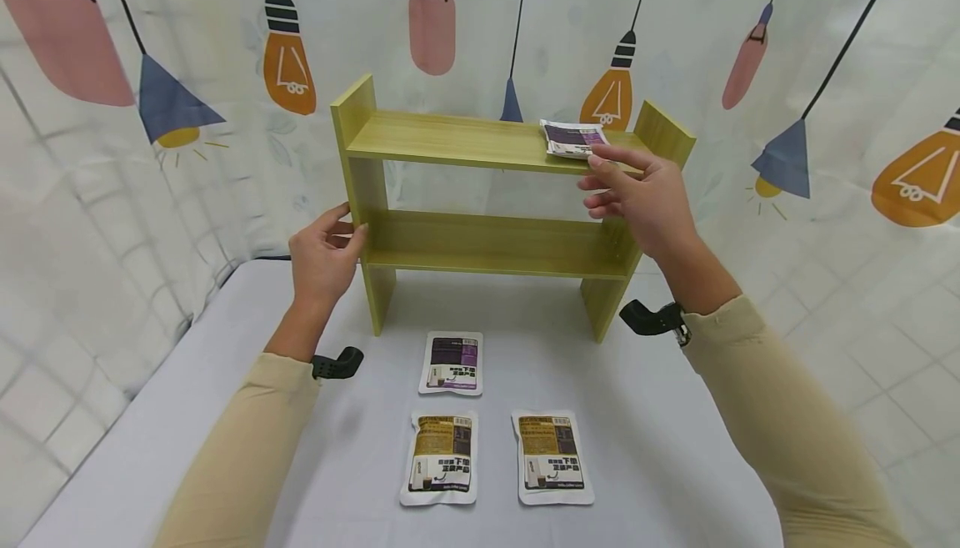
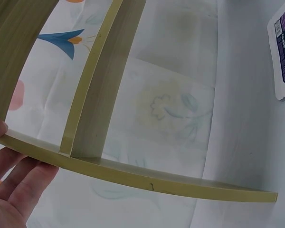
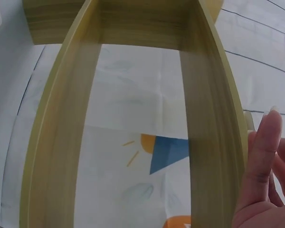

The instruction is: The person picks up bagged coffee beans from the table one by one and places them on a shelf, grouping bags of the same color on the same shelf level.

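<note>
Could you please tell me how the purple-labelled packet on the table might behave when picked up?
The packet probably bends slightly, since it looks like a thin pouch with flat edges. Lying flat, it seems unlikely to roll or tip. Its smooth surface may be slippery.

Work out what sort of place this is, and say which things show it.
Probably a staged tabletop workspace: lamp-printed sheeting hangs behind a white table bearing a two-tier shelf and three flat packets.
</note>
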The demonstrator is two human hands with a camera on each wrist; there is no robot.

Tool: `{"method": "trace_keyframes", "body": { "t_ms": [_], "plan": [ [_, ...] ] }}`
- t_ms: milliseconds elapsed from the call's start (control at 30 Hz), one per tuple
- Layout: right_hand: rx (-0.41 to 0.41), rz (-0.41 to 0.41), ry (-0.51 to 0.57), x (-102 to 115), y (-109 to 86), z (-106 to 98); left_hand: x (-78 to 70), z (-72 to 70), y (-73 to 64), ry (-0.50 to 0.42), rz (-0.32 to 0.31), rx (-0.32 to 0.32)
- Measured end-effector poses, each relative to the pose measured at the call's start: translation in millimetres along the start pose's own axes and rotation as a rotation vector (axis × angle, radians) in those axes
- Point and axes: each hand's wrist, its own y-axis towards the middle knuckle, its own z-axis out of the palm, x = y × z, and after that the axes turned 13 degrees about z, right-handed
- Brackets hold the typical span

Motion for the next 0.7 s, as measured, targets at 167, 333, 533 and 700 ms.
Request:
{"method": "trace_keyframes", "body": {
  "t_ms": [167, 333, 533, 700],
  "plan": [
    [0.017, -0.029, 0.003, -9, -2.8, -3, -1.6, -0.1, 0.0, 0.006, -0.004, 0.002],
    [0.029, -0.057, -0.017, -18, -7.4, -4, -1.8, -0.3, 0.3, 0.011, -0.006, 0.003],
    [0.045, -0.078, -0.024, -31, -16.7, -1, -1.6, -0.1, 0.4, 0.004, -0.005, -0.001],
    [0.102, -0.115, 0.003, -47, -22.3, 1, -1.3, 0.5, 0.4, 0.004, -0.01, 0.002]
  ]
}}
